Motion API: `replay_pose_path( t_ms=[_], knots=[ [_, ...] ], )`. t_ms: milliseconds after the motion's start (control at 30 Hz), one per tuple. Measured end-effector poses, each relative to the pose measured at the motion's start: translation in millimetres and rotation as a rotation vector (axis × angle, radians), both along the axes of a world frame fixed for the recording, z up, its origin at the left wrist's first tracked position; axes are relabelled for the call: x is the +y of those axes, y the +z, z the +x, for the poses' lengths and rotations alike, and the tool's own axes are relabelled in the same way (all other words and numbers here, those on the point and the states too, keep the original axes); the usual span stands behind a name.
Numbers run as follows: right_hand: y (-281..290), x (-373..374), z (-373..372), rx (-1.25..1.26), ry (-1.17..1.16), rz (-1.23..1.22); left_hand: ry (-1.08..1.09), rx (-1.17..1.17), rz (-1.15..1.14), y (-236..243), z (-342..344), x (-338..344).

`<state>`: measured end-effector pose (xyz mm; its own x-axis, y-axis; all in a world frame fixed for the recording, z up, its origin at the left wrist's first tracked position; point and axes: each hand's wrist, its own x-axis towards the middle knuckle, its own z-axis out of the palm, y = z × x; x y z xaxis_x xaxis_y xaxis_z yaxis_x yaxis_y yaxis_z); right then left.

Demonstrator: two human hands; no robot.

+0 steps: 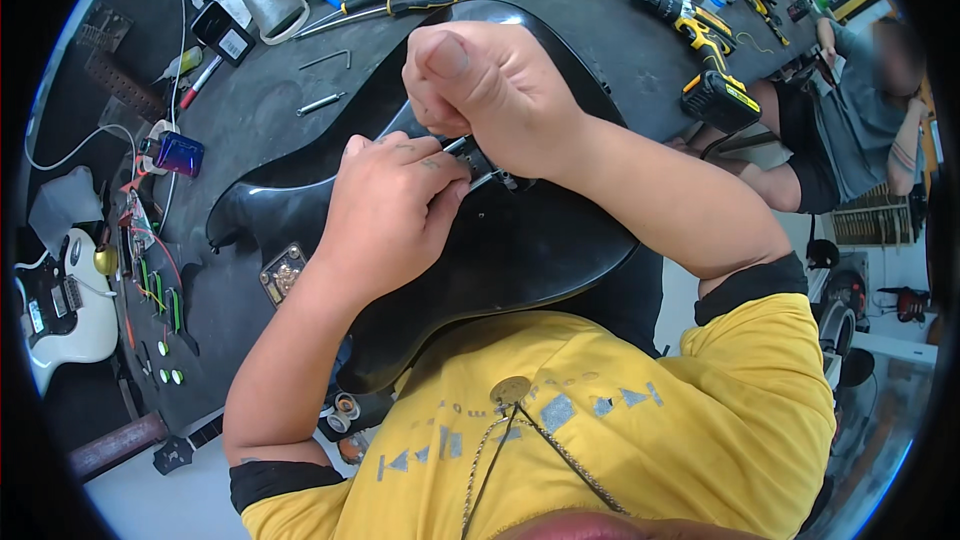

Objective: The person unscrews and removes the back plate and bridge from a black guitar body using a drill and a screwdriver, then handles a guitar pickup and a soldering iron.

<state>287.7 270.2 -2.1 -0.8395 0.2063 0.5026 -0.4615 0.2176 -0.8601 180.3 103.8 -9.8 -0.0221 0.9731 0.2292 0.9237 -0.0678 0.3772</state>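
A glossy black electric guitar body lies in front of me, partly against my yellow shirt. My left hand rests on it with fingers curled and thumb drawn in. A thin shiny metal rod shows beside its fingertips, next to small metal hardware on the body. Just above and to the right, my right hand is closed in a fist, thumb on top. Whatever the fist holds is hidden, as is what lies under my left fingers.
Screwdrivers, an L-shaped hex key and a short metal rod lie on the dark bench. At right sits a yellow-black cordless drill. Left are a white guitar body and a small screw-filled tray. Another person sits far right.
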Motion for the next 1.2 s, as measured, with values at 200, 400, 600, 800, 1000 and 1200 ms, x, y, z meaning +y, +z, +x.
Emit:
replay_pose_path(
  t_ms=[200, 400, 600, 800, 1000, 1200],
  knots=[
    [-2, -6, 3, 0.0, 0.024, -0.062, 0.009, -0.046, 0.139, -6, 0, 2],
    [-6, -11, 3, 0.052, 0.019, 0.028, 0.011, -0.067, 0.135, -5, 1, 2],
    [-4, 1, -10, -0.134, -0.04, -0.246, -0.003, -0.05, 0.107, -5, 1, 4],
    [1, -8, -10, -0.062, -0.102, -0.065, -0.006, -0.041, 0.094, -4, -1, 4],
    [4, -11, -6, -0.077, -0.113, 0.035, 0.004, -0.062, 0.06, -6, -3, 4],
    [3, -10, -10, -0.079, -0.097, 0.039, 0.014, -0.108, 0.122, -7, -1, 4]
  ],
)
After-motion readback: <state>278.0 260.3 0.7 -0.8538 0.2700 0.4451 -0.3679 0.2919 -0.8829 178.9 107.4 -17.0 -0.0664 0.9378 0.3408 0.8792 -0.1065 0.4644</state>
